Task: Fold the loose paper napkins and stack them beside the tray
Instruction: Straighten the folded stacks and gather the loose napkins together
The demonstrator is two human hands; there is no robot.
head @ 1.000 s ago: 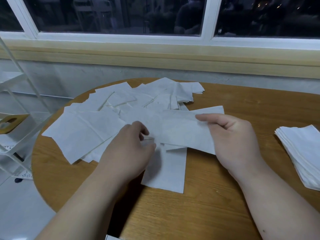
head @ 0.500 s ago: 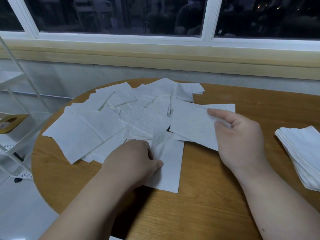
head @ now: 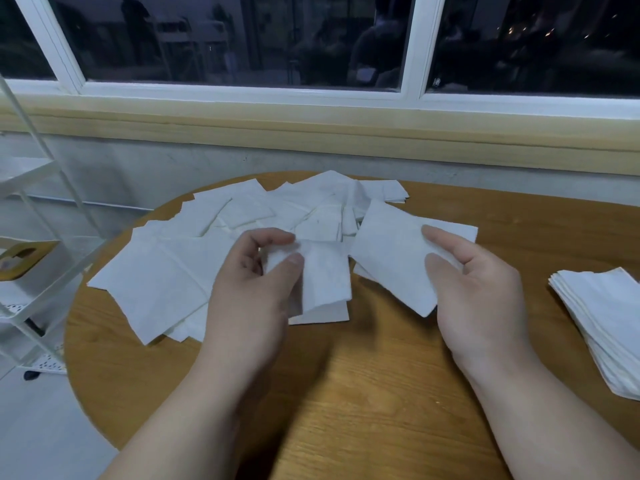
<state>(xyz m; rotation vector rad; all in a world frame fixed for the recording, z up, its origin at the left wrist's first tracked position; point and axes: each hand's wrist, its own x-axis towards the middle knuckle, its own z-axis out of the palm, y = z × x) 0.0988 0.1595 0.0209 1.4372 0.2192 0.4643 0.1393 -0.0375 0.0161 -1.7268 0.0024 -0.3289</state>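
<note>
Over the near table (head: 381, 393), my left hand (head: 249, 292) pinches a folded napkin (head: 325, 275) between thumb and fingers, my right hand (head: 481, 289) pinches a flat sheet (head: 391, 258) by its right side, the stack (head: 602, 323) lies at the right, loose napkins (head: 242, 209) spread beyond, and a white rack (head: 24, 271) stands left.

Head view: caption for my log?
Left hand pinches a narrow napkin, right hand a wider napkin, above the loose pile; folded stack at right.

Loose white napkins (head: 166, 271) spread overlapping at left, folded napkin stack (head: 606, 323) tidy at right
</note>
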